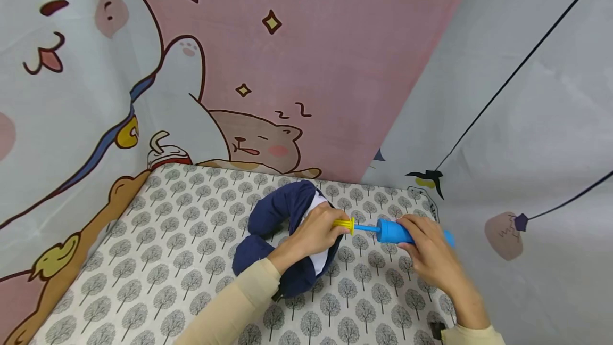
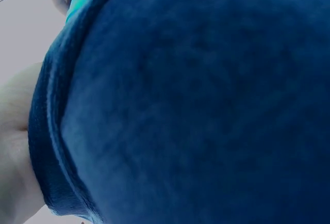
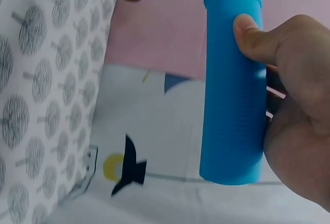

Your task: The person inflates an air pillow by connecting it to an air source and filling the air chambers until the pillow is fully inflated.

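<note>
My right hand grips the blue barrel of a hand pump, its thumb laid along the side in the right wrist view. A thin blue rod sticks out of the barrel towards the left. At the rod's far end, the fingers of my left hand pinch a yellow flanged end piece. Beneath that hand lies a navy U-shaped neck pillow, with a white inner part showing along its curve. Navy fabric fills most of the left wrist view and hides the left fingers there.
The table's cloth is white with a grey tree print. Behind it hangs a pink curtain with cartoon animals, and a pale one stands close on the right. A small dark object lies near the right wrist.
</note>
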A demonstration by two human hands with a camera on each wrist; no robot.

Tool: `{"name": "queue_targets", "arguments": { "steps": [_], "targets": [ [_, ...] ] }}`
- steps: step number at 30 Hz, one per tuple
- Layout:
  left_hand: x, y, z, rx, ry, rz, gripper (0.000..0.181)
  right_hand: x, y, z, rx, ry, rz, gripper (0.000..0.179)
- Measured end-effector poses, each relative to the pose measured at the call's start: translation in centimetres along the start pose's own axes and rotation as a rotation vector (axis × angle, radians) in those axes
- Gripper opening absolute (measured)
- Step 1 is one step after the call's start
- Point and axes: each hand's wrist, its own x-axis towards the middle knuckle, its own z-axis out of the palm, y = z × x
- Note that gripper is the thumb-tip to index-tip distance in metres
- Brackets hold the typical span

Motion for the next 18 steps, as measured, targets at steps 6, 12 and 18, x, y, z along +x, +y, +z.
{"name": "queue_targets", "arguments": {
  "steps": [6,12,18],
  "targets": [
    [0.1,-0.5,0.2,-0.020,0.008,-0.009,0.017,-1.3,2.1,-1.3,0.011,0.004,0.027,0.067],
    [0.2,-0.4,-0.1,-0.044,0.008,-0.015,0.018,-2.6,3.6,-2.4,0.010,0.027,0.076,0.068],
    [0.1,-1.0,0.4,-0.019,0.018,-0.026,0.018,-3.0,4.3,-2.9,0.009,0.034,0.072,0.069]
  ]
}}
